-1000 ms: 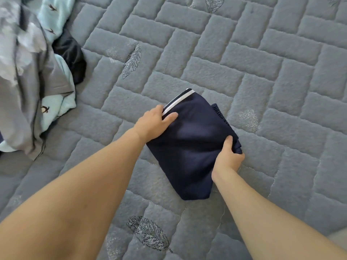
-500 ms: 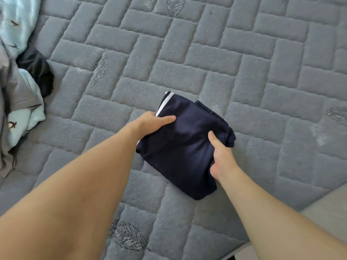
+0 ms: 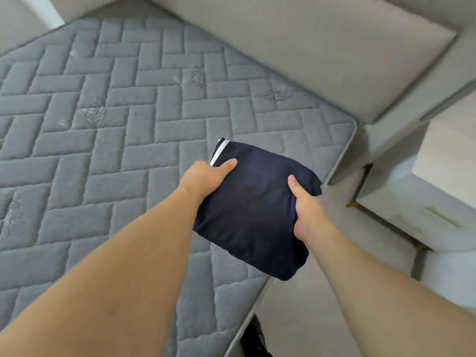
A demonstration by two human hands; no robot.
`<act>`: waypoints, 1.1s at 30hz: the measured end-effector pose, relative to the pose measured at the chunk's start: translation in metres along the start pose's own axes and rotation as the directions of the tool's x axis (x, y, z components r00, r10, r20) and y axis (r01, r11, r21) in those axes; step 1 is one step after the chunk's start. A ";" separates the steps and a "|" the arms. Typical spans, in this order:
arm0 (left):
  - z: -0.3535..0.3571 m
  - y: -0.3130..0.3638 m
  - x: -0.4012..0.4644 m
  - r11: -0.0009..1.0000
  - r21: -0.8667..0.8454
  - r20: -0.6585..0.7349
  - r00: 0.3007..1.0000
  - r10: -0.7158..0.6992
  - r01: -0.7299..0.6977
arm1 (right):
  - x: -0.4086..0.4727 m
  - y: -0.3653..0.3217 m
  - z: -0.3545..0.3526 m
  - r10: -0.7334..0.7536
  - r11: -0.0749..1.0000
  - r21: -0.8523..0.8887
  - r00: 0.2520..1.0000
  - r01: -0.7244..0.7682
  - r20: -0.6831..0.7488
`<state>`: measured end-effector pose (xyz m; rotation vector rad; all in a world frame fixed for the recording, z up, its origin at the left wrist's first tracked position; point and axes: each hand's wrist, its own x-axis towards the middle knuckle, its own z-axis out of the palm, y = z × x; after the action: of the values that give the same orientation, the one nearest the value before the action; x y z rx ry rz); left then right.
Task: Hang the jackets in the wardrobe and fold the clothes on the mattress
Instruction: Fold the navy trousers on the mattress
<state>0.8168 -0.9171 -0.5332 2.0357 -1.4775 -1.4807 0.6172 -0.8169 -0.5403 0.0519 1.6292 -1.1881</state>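
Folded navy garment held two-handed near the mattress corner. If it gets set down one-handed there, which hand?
Probably right. The right hand grips the navy garment on the side nearest the mattress corner; the left hand pinches the striped edge.

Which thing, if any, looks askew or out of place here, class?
Nothing looks damaged or spilled. The folded navy garment is gripped by the left hand and right hand and overhangs the mattress edge, near the bedside cabinet.
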 end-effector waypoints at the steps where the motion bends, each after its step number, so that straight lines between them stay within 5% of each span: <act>1: 0.007 0.026 -0.014 0.998 0.022 0.001 0.999 0.054 -0.054 | -0.014 -0.021 -0.016 -0.026 0.999 0.026 1.000 0.026 -0.014; 6: 0.038 0.153 -0.110 0.946 0.080 0.084 0.947 0.309 -0.315 | -0.117 -0.122 -0.105 -0.213 0.962 0.152 0.971 0.228 -0.113; 17: 0.070 0.362 -0.386 0.715 0.052 0.231 0.705 0.671 -0.697 | -0.372 -0.254 -0.286 -0.467 0.763 0.309 0.814 0.568 -0.345; 33: 0.269 0.483 -0.734 0.316 -0.123 0.392 0.246 0.886 -0.941 | -0.613 -0.285 -0.601 -0.555 0.430 0.238 0.463 0.871 -0.691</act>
<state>0.3271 -0.4548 0.0913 0.4399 -2.3482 -1.1957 0.2963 -0.2289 0.0684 0.0144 1.7178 -2.5880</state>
